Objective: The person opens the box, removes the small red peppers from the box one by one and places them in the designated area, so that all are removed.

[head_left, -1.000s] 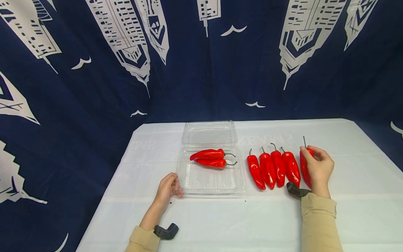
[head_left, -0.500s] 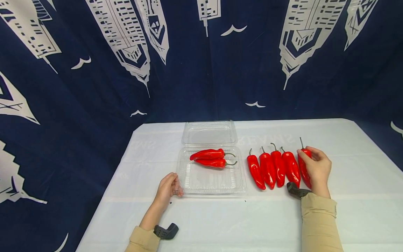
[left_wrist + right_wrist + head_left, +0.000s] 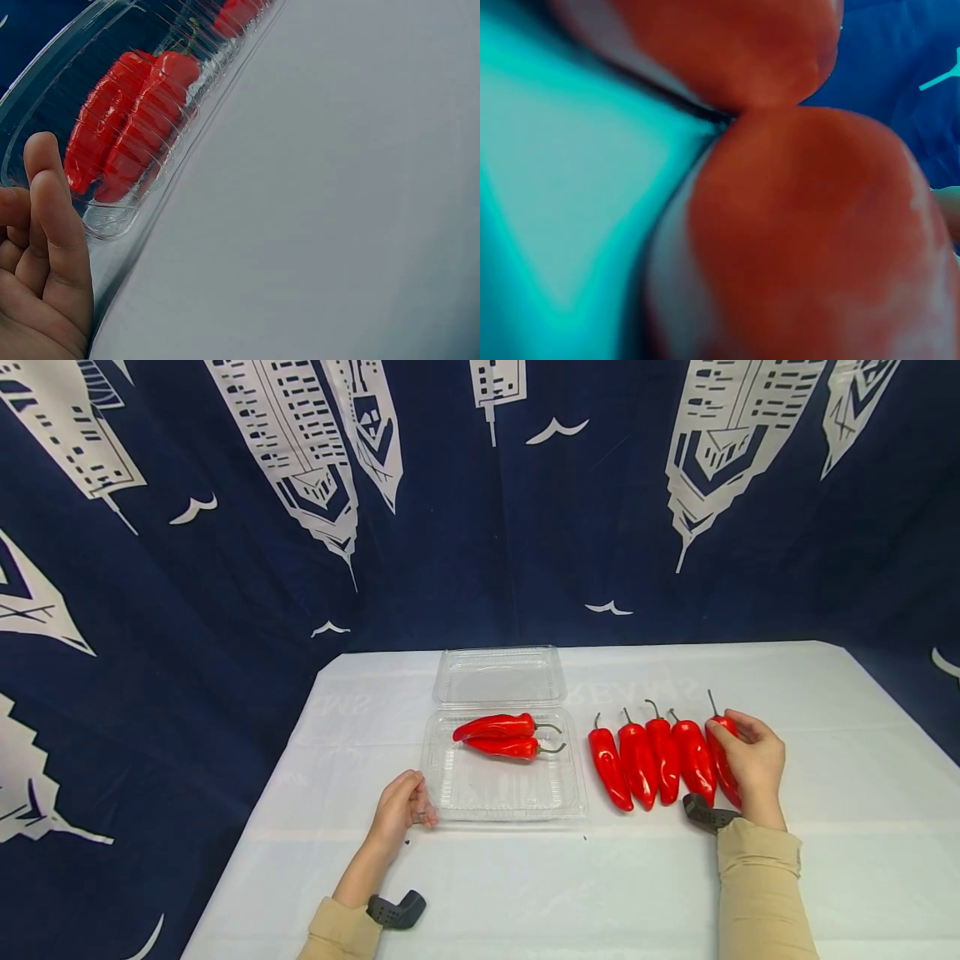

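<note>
In the head view, a clear plastic clamshell container (image 3: 506, 793) lies unfolded on the table, with two red chili peppers (image 3: 495, 727) side by side in its base. My left hand (image 3: 401, 806) pinches the container's near left corner; the left wrist view shows its fingers (image 3: 60, 225) against the clear wall. To the right, my right hand (image 3: 757, 764) holds the rightmost chili pepper (image 3: 723, 768) between thumb and fingers near the stem. That pepper lies close beside a row of several chili peppers (image 3: 637, 768). Peppers (image 3: 802, 225) fill the blurred right wrist view.
The container's lid (image 3: 498, 677) lies folded back behind the base. A white cloth covers the table (image 3: 525, 893). Behind it hangs a dark blue curtain (image 3: 480, 568) with white building prints.
My right hand has slid its chili pepper leftward, closer to the row. The left hand and the container have stayed where they were.
</note>
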`<state>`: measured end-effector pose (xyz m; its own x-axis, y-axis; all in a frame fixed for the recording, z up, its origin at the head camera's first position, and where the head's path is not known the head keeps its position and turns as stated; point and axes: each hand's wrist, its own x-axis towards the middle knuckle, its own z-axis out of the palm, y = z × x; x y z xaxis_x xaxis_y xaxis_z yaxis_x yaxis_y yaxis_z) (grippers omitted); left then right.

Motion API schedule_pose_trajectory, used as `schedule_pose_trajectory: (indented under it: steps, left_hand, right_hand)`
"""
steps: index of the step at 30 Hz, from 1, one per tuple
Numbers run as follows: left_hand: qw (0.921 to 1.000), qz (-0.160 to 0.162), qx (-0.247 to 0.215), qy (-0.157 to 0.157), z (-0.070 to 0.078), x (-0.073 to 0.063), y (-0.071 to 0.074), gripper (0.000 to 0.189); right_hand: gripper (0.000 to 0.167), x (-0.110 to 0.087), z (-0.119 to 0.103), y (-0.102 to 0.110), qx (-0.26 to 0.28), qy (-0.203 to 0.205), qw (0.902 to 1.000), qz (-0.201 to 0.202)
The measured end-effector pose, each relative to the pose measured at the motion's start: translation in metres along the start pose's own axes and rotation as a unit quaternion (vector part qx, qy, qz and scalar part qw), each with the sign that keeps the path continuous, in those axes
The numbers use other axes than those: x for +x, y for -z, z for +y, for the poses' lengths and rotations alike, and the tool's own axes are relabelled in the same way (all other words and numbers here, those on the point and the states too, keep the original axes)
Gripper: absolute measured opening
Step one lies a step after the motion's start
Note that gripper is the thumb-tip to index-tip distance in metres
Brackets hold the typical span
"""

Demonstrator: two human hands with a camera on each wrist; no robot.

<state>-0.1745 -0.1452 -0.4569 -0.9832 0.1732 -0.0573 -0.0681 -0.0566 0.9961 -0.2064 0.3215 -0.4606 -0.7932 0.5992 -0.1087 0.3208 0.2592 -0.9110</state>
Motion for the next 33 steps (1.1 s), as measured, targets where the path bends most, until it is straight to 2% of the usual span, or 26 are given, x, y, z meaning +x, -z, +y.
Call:
schedule_pose_trajectory:
  steps: [10, 20, 27, 33]
  left_hand:
    - [1.0, 0.002, 0.002, 0.002, 0.0, 0.0, 0.0, 0.029]
    - [0.9998, 0.01, -0.019, -0.001, -0.022, 0.012, 0.007, 0.028]
    - [0.9997, 0.008, -0.018, -0.014, -0.023, 0.011, 0.007, 0.028]
    - [0.9998, 0.006, -0.016, -0.008, -0.023, 0.011, 0.007, 0.029]
  right_hand:
    - [0.056, 0.001, 0.001, -0.001, -0.012, 0.008, 0.9999, -0.001]
    - [0.056, 0.003, 0.001, -0.001, -0.028, 0.012, 0.9995, -0.005]
    - [0.056, 0.006, 0.003, -0.001, -0.047, 0.022, 0.9986, -0.007]
    - [0.056, 0.007, 0.004, -0.001, -0.048, 0.003, 0.9988, -0.013]
